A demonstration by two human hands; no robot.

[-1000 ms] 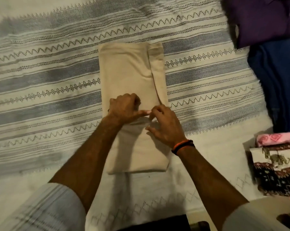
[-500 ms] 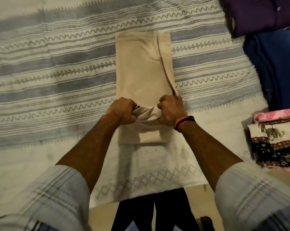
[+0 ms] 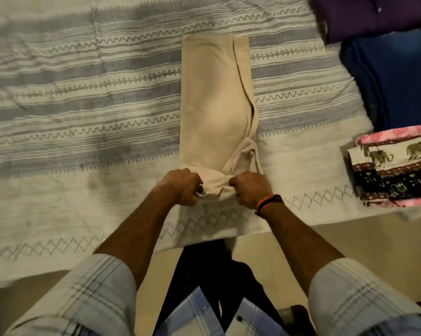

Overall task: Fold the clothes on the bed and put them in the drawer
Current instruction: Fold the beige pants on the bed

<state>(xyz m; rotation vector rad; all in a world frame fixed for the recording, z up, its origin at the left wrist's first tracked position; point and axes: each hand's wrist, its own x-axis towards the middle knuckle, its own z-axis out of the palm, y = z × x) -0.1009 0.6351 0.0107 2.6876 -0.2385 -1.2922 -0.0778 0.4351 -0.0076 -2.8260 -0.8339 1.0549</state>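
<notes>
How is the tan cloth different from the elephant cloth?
The tan cloth is plain; the elephant cloth has printed elephants and dark patterned bands. The tan cloth lies long in the middle of the bedspread; the elephant cloth sits folded at its right edge. The left hand and right hand grip the tan cloth's near end; nobody touches the elephant cloth. Both rest on the bed.

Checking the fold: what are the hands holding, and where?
Both the left hand and right hand grip the beige folded cloth garment at its bunched near end.

Dim, warm indoor light; soft overall blur, wide-angle bending at the edges, faint shadows.
</notes>
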